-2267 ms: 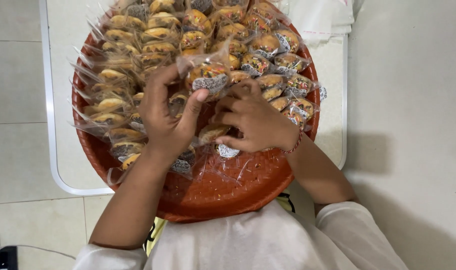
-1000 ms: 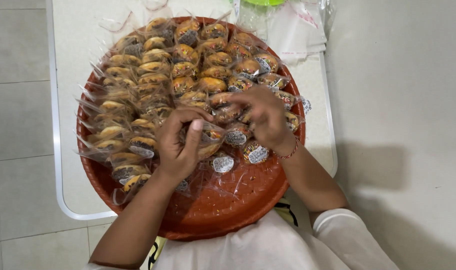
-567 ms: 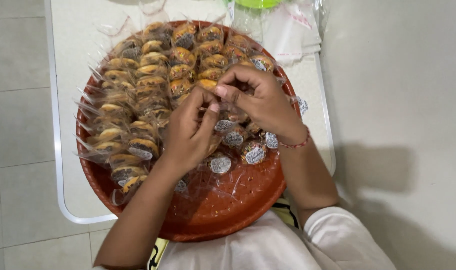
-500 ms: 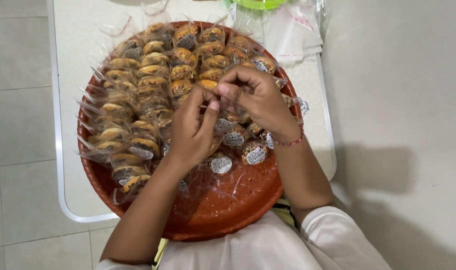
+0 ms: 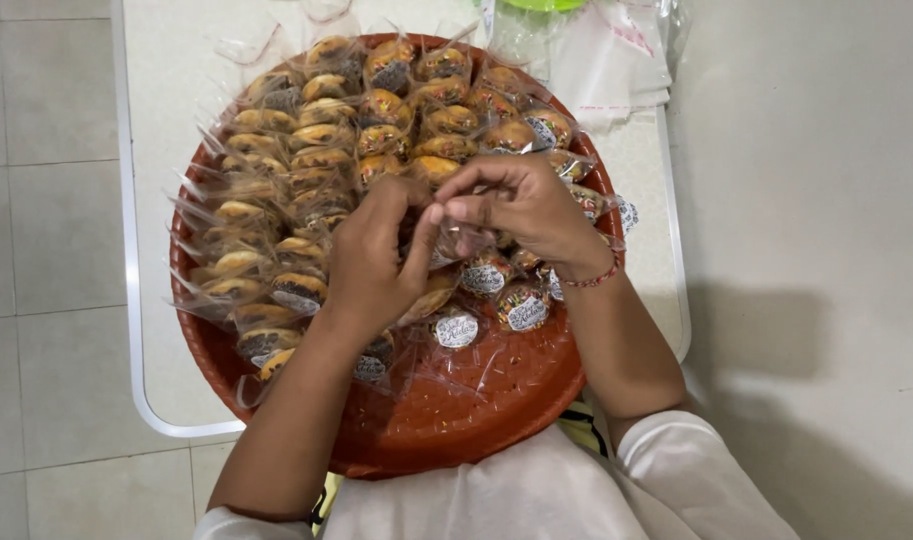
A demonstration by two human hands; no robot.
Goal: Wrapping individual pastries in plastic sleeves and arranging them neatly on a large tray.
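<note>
Over a round red-brown woven tray (image 5: pixel 457 420) on a white worktop (image 5: pixel 157 150), a person's left hand (image 5: pixel 377 255) and right hand (image 5: pixel 522 205) meet near the tray's middle. The fingers (image 5: pixel 467 208) of both hands are pinched shut on one clear-wrapped pastry (image 5: pixel 455 242), mostly hidden beneath them; which way its long axis runs cannot be told. Rows of wrapped golden pastries (image 5: pixel 317 160) fill the tray's far and left parts, their loose wrapper ends fanning toward the left rim, while round-stickered ones (image 5: pixel 459 328) lie nearer the person. Half a second ago the hands were pressed together in the same place; now the right hand sits slightly higher, its thumb and forefinger drawn closer. Empty clear bags (image 5: pixel 607 50) lie at the worktop's far right corner.
</note>
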